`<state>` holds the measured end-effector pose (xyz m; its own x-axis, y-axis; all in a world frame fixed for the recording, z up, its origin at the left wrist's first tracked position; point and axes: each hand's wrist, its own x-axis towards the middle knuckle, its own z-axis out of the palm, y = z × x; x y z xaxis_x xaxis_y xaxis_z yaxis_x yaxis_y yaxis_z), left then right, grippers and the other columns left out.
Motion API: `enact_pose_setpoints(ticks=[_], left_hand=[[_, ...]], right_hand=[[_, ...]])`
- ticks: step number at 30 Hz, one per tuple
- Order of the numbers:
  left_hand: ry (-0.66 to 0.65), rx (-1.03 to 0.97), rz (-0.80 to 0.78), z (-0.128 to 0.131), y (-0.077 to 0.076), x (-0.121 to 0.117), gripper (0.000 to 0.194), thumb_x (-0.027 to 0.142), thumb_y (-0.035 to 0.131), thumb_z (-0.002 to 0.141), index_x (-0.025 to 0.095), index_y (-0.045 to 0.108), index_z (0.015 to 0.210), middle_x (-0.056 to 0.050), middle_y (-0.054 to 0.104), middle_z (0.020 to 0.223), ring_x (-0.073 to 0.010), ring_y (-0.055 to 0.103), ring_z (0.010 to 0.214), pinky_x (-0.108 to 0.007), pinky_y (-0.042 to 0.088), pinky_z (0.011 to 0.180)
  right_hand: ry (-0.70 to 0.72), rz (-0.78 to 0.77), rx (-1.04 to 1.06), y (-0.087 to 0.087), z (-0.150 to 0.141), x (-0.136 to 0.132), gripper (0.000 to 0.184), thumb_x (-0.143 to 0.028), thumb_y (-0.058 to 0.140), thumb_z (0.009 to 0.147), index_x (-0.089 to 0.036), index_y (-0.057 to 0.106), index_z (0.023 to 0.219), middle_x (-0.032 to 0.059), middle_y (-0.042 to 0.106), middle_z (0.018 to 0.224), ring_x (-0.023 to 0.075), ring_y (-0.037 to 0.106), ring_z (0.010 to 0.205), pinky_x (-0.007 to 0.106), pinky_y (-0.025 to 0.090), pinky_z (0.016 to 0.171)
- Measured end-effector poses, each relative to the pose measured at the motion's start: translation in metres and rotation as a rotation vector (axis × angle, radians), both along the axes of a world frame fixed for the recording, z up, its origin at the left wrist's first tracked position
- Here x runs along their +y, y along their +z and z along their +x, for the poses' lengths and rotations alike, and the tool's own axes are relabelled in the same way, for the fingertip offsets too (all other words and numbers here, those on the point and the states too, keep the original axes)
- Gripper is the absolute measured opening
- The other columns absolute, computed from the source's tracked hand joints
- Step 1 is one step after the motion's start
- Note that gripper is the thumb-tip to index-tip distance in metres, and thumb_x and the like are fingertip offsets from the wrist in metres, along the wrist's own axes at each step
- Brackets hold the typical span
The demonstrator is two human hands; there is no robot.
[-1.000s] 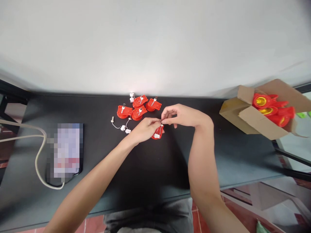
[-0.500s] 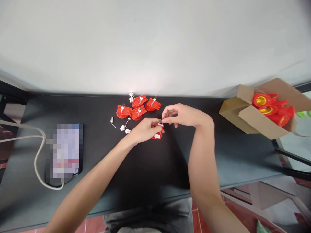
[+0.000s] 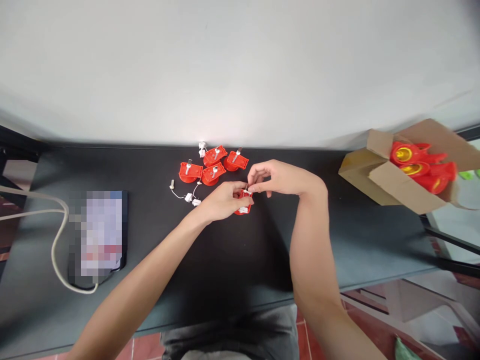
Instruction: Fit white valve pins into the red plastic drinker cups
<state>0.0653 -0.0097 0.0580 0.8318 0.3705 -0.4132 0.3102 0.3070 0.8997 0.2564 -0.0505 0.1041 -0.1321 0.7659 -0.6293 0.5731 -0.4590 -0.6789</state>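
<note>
My left hand (image 3: 227,200) is closed on a red plastic part (image 3: 237,212), thumb across it and fingers behind. White pieces show at its upper and lower ends. My right hand (image 3: 275,177) is pinched, thumb and forefinger together at the upper end, beside a small white piece (image 3: 246,192). What lies between those fingertips is too small to make out. Left of my hands lie similar red plastic parts with white and metal pieces on them: one on the left (image 3: 190,172), one at the back (image 3: 215,155), others (image 3: 213,173) beside it.
A white wired piece (image 3: 188,198) lies near my left hand, and another white piece (image 3: 202,146) near the wall. A blurred-out device (image 3: 101,235) with a white cable (image 3: 56,245) is at left. An open cardboard box (image 3: 365,172) of red and yellow plastic items stands at right.
My right hand has shifted slightly left and down, closer to the upper end of the red part. My left hand keeps its hold.
</note>
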Motion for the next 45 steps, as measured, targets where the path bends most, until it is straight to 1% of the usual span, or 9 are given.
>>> enact_pose_setpoints(ticks=[10, 16, 22, 26, 31, 35, 37, 40, 45], left_hand=[[-0.019, 0.015, 0.048, -0.001, -0.003, 0.000, 0.008, 0.022, 0.062, 0.087, 0.014, 0.065, 0.086, -0.002, 0.069, 0.080, -0.0097, 0.059, 0.069, -0.024, 0.044, 0.066], [0.000, 0.013, 0.047, -0.001, -0.005, -0.002, 0.023, 0.032, 0.054, 0.094, 0.014, 0.067, 0.088, -0.006, 0.074, 0.090, -0.0116, 0.063, 0.073, -0.026, 0.048, 0.072], [-0.009, 0.032, 0.070, 0.000, -0.005, -0.002, 0.022, 0.031, 0.060, 0.092, 0.013, 0.071, 0.099, -0.005, 0.075, 0.088, -0.0113, 0.064, 0.072, -0.026, 0.049, 0.073], [0.018, 0.077, 0.032, 0.001, -0.004, -0.002, 0.039, 0.030, 0.069, 0.087, 0.012, 0.067, 0.122, -0.004, 0.075, 0.088, -0.0128, 0.066, 0.077, -0.027, 0.051, 0.079], [0.005, 0.107, 0.053, 0.000, -0.005, -0.002, 0.048, 0.033, 0.073, 0.085, 0.012, 0.066, 0.128, -0.004, 0.073, 0.087, -0.0140, 0.065, 0.079, -0.030, 0.052, 0.082], [-0.013, 0.114, 0.085, -0.001, -0.005, -0.001, 0.050, 0.037, 0.071, 0.086, 0.013, 0.065, 0.130, -0.005, 0.072, 0.089, -0.0160, 0.066, 0.082, -0.031, 0.053, 0.084], [-0.050, 0.129, 0.137, -0.002, -0.002, -0.001, 0.055, 0.042, 0.069, 0.087, 0.013, 0.062, 0.133, -0.005, 0.072, 0.092, -0.0177, 0.066, 0.083, -0.033, 0.053, 0.084], [-0.101, 0.220, 0.341, -0.004, 0.006, -0.005, 0.066, 0.049, 0.067, 0.086, 0.014, 0.056, 0.140, -0.009, 0.067, 0.109, -0.0221, 0.066, 0.093, -0.035, 0.053, 0.088], [-0.226, 0.389, 0.690, -0.007, 0.023, -0.015, 0.068, 0.047, 0.063, 0.088, 0.017, 0.047, 0.147, -0.012, 0.055, 0.124, -0.0262, 0.064, 0.104, -0.036, 0.054, 0.085]], right_hand=[[-0.010, -0.011, 0.008, 0.000, -0.001, 0.002, 0.012, -0.029, 0.070, 0.079, -0.019, 0.064, 0.081, 0.0024, 0.073, 0.082, 0.0153, 0.066, 0.074, 0.028, 0.052, 0.062], [-0.016, -0.017, 0.017, 0.002, 0.000, 0.000, 0.016, -0.033, 0.071, 0.079, -0.020, 0.063, 0.083, 0.0034, 0.074, 0.086, 0.0166, 0.068, 0.079, 0.029, 0.053, 0.064], [-0.076, 0.025, -0.037, 0.006, 0.004, -0.004, 0.019, -0.038, 0.070, 0.083, -0.021, 0.065, 0.089, 0.0043, 0.073, 0.090, 0.0160, 0.066, 0.075, 0.030, 0.054, 0.064], [-0.221, 0.161, -0.154, 0.012, 0.015, -0.013, 0.022, -0.041, 0.071, 0.084, -0.021, 0.067, 0.094, 0.0052, 0.072, 0.087, 0.0149, 0.061, 0.065, 0.032, 0.053, 0.061], [-0.551, 0.426, -0.314, 0.015, 0.046, -0.034, 0.026, -0.045, 0.072, 0.082, -0.021, 0.068, 0.092, 0.0079, 0.073, 0.097, 0.0224, 0.068, 0.086, 0.036, 0.056, 0.073], [-0.699, 0.399, -0.430, 0.011, 0.066, -0.046, 0.021, -0.039, 0.076, 0.076, -0.023, 0.069, 0.090, 0.0075, 0.074, 0.099, 0.0265, 0.068, 0.098, 0.042, 0.057, 0.084], [-0.679, 0.301, -0.420, 0.009, 0.069, -0.048, 0.023, -0.036, 0.078, 0.074, -0.023, 0.070, 0.092, 0.0082, 0.074, 0.099, 0.0273, 0.068, 0.099, 0.042, 0.058, 0.084], [-0.621, 0.204, -0.372, 0.010, 0.066, -0.047, 0.026, -0.034, 0.077, 0.074, -0.022, 0.070, 0.096, 0.0098, 0.073, 0.104, 0.0277, 0.068, 0.102, 0.041, 0.059, 0.083], [-0.450, 0.270, -0.306, 0.021, 0.044, -0.034, 0.026, -0.036, 0.073, 0.080, -0.024, 0.071, 0.103, 0.0077, 0.073, 0.113, 0.0271, 0.067, 0.107, 0.043, 0.057, 0.091]])
